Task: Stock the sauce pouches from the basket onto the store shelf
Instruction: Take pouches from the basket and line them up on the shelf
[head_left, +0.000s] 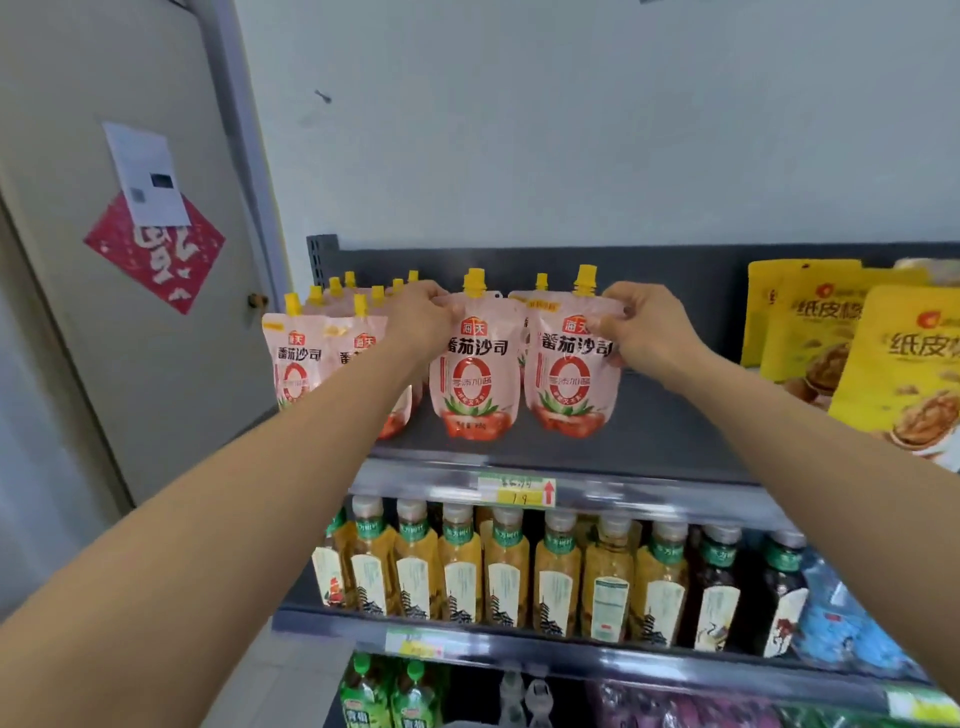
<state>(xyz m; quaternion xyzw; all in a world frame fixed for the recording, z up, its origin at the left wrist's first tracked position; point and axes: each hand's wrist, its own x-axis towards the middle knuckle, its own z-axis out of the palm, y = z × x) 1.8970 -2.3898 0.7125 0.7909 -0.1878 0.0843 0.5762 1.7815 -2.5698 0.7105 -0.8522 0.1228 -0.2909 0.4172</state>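
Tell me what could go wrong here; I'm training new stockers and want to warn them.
Both pouches are pinched only at their top corners: the left hand holds one pouch, the right hand another. Let go carelessly, either may flop forward off the shelf. The left forearm could also knock the pouches already standing beside it.

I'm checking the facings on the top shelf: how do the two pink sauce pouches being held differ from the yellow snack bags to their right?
The pink sauce pouches have yellow screw spouts on top; the yellow snack bags have flat, spoutless tops. The pouches look smaller than the bags. The left hand and right hand each grip a pouch's top corner; nobody touches the bags. Both stand upright, labels forward, on the same dark top shelf.
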